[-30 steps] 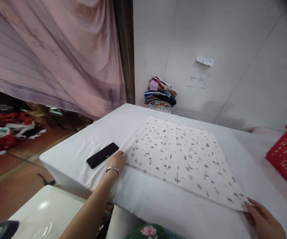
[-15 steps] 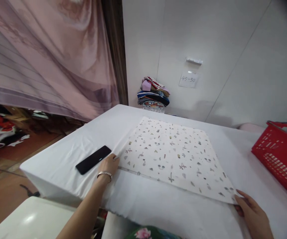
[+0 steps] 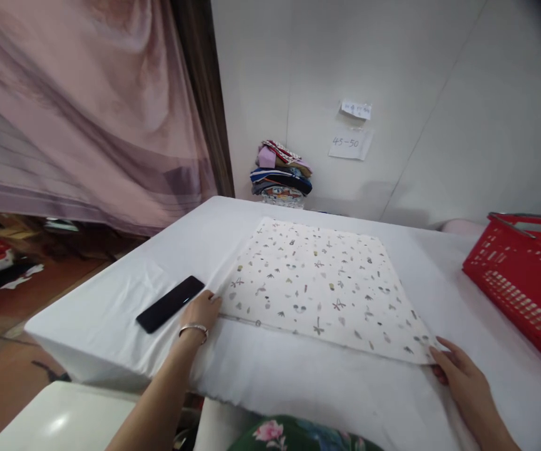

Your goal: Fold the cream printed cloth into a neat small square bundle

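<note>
A white cloth (image 3: 315, 285) printed with small leaf-like motifs and rainbows lies flat and folded on the white-covered table (image 3: 158, 263). My left hand (image 3: 203, 311), with a bangle on its wrist, is closed on the cloth's near left corner. At the near right corner, my right hand (image 3: 458, 369) pinches the edge between thumb and fingers. A black phone (image 3: 170, 304) rests on the table just left of my left hand, apart from the cloth.
A red plastic basket (image 3: 519, 275) stands on the table's right side. Beyond the far edge is a stack of folded fabrics (image 3: 281, 172) by the wall. A pink curtain (image 3: 111, 113) hangs at left, and a white stool (image 3: 59, 416) stands at the lower left.
The view has shifted slightly, so most things sit a little further left. Both hands keep their hold on the cloth's near corners, and the cloth lies as before.
</note>
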Motion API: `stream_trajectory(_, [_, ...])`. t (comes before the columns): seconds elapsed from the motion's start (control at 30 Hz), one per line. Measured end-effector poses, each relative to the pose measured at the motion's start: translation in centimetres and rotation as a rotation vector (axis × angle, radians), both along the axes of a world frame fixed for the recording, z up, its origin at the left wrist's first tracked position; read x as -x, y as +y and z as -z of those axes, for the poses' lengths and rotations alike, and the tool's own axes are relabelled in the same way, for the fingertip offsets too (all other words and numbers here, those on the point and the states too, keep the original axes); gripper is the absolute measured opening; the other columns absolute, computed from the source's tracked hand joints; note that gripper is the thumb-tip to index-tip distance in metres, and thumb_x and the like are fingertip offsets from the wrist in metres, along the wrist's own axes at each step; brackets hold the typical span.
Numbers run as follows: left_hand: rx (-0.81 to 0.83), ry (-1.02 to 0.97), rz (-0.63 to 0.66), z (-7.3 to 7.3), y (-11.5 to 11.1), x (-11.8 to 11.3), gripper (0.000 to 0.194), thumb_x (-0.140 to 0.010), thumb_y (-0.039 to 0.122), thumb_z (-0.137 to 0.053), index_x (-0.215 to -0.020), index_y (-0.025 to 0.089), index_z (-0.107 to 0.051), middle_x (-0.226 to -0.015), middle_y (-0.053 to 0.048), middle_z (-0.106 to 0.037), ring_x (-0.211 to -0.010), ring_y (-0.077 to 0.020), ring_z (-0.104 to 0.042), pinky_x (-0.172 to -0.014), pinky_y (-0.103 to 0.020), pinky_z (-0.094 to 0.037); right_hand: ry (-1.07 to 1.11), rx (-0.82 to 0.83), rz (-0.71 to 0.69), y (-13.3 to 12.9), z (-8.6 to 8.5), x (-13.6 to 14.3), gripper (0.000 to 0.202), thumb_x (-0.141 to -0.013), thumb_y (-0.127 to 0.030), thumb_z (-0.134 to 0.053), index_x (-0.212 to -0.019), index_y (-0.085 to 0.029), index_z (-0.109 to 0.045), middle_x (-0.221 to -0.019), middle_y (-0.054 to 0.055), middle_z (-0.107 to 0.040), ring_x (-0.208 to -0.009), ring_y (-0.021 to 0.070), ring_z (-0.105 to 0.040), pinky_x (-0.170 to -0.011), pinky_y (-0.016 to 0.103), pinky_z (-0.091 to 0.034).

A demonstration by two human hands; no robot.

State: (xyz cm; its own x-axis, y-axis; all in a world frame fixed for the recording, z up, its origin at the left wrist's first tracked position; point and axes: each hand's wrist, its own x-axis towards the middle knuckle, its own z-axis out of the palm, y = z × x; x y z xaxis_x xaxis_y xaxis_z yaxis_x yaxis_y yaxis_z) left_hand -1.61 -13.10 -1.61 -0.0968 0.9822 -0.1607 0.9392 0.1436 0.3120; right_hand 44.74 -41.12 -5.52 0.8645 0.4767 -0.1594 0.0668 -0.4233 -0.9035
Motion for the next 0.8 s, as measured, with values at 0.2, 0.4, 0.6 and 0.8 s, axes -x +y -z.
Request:
stream_trajectory(0.2, [-0.037,0.065,0.073,0.7,0.9,0.4,0.034,-0.079,0.041,-0.040,-0.093,0.018,-0.060,-0.093,-0.014,-0.067,-0.087,-0.0287,-0.063,-0.068,-0.033,-0.045,-0.017,-0.077,0.007,0.2,0.2,-0.2,0.064,-0.059,-0.051,-0.066,-0.110,-0.014,-0.055,-0.059,-0.003,-0.054,-0.047,0.0128,-0.048,-0.044,0.026,-0.038])
stream_trajectory(0.4, [-0.144,0.105,0.093,0.8,1.2,0.8,0.042,-0.077,0.048,-0.042,-0.098,0.016,-0.060,-0.101,-0.013,-0.065,-0.091,-0.0290,-0.061,-0.074,-0.038,-0.048,-0.103,-0.023,-0.066,0.4,0.3,-0.3,0.058,-0.065,-0.049,-0.061,-0.111,-0.015,-0.053,-0.055,-0.005,-0.051,-0.045,0.0113,-0.044,-0.044,0.025,-0.034])
stream_trajectory(0.6, [-0.609,0.004,0.390,1.2,0.5,-3.4,0.044,-0.080,0.048,-0.038,-0.104,0.016,-0.059,-0.113,-0.013,-0.059,-0.103,-0.0305,-0.054,-0.087,-0.048,-0.044,0.058,-0.203,0.013,1.0,0.3,0.1,0.064,-0.058,-0.044,-0.068,-0.114,-0.017,-0.049,-0.070,-0.003,-0.055,-0.050,0.0117,-0.048,-0.043,0.025,-0.037])
stream_trajectory(0.8, [-0.598,-0.311,0.873,3.1,-3.4,-12.8,0.033,-0.082,0.038,-0.046,-0.102,0.015,-0.060,-0.111,-0.014,-0.060,-0.102,-0.0254,-0.056,-0.091,-0.042,-0.046,-0.127,-0.295,-0.001,1.4,1.6,0.4,0.058,-0.062,-0.040,-0.065,-0.115,-0.020,-0.052,-0.079,-0.002,-0.055,-0.064,0.0134,-0.051,-0.055,0.027,-0.042])
